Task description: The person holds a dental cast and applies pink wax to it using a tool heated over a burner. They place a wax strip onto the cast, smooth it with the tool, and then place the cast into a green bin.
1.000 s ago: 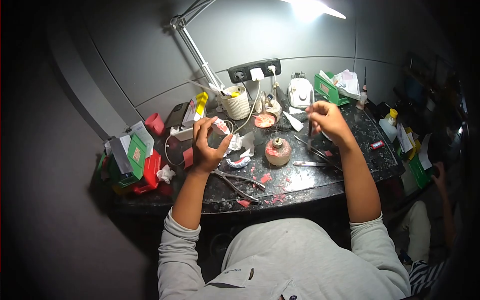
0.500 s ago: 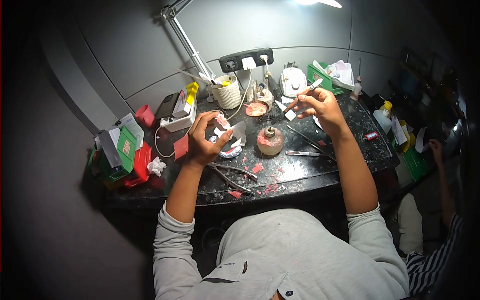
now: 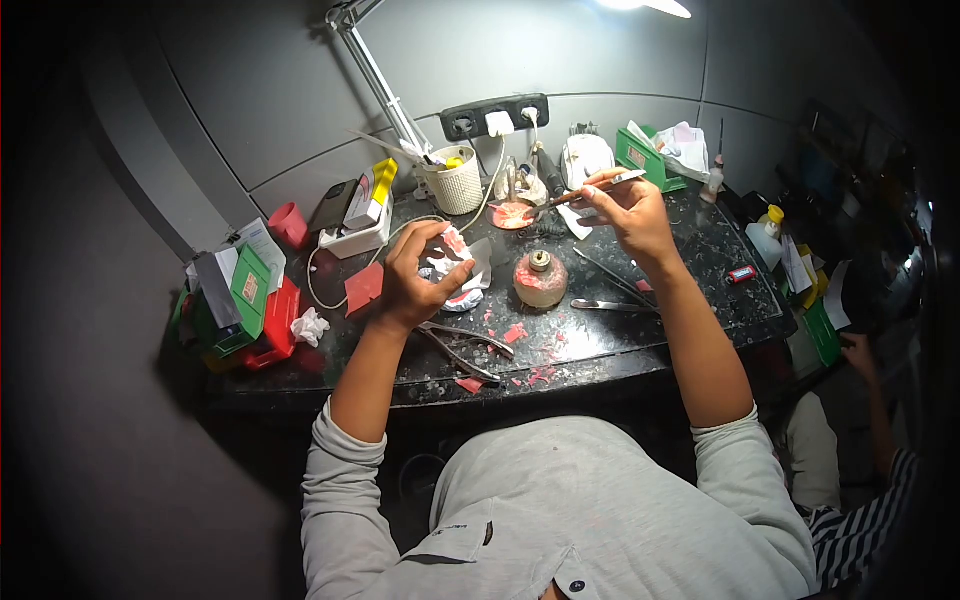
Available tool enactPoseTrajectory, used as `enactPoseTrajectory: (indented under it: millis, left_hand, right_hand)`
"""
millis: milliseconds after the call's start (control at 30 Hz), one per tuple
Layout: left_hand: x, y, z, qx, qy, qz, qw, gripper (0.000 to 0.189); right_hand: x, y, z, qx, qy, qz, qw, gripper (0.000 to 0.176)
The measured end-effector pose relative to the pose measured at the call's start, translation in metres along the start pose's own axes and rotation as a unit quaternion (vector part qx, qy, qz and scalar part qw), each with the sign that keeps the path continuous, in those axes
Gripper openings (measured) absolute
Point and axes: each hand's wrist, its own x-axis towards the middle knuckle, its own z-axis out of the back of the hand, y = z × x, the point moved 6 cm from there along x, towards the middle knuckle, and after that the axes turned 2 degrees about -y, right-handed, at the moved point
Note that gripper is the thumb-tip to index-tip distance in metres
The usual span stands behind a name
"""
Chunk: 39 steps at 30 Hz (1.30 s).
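My left hand (image 3: 412, 282) is closed around a white plaster piece with pink wax (image 3: 455, 242), which looks like a dental cast. Fingers cover part of it. In my right hand (image 3: 640, 222) is a wax knife (image 3: 572, 197), gripped like a pen, its tip at a round dish of pink wax (image 3: 510, 216). Between the two hands stands a glass spirit burner (image 3: 540, 283) with a metal top; no flame can be made out. Under my left hand lie crumpled white and blue material (image 3: 463, 302) and metal pliers (image 3: 465, 335).
Another metal knife (image 3: 603, 306) lies right of the burner, among pink wax scraps (image 3: 515, 333). At the back are a white basket (image 3: 457, 185) and a lamp arm (image 3: 375, 75). Red and green trays (image 3: 275, 325) stand left. A red lighter (image 3: 741, 274) lies right. Another person's hand (image 3: 858, 352) shows far right.
The wax knife has swung left and its tip now reaches the pink wax dish. My right hand has moved slightly left; my left hand barely shifts. The other person's hand has dropped lower.
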Motion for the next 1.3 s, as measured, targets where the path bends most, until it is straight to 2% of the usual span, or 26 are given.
enactPoseTrajectory:
  millis: [200,400,533,600,1033,1300]
  left_hand:
    - [0.0,0.002,-0.001,0.031,0.002,-0.034,0.999,0.049]
    - [-0.002,0.005,-0.004,0.001,0.005,-0.012,1.0,0.049]
    - [-0.003,-0.001,-0.006,0.01,0.018,-0.018,1.0,0.049]
    - [-0.004,-0.004,-0.009,0.006,0.033,-0.025,0.999,0.049]
    - [-0.004,-0.014,-0.016,-0.03,0.064,-0.016,0.997,0.047]
    - [-0.005,-0.016,-0.02,-0.049,0.075,-0.004,0.996,0.046]
  right_hand:
    - [0.0,-0.004,-0.001,0.001,0.021,-0.007,1.0,0.01]
    - [0.0,-0.002,0.0,0.011,0.013,-0.024,1.0,0.011]
    - [0.0,0.003,0.015,0.036,-0.033,-0.041,0.998,0.013]
    - [-0.001,0.001,0.019,0.069,0.007,-0.074,0.995,0.013]
    - [-0.003,-0.009,0.02,0.023,0.012,-0.122,0.992,0.011]
    - [-0.003,-0.011,0.023,0.024,0.009,-0.117,0.993,0.012]
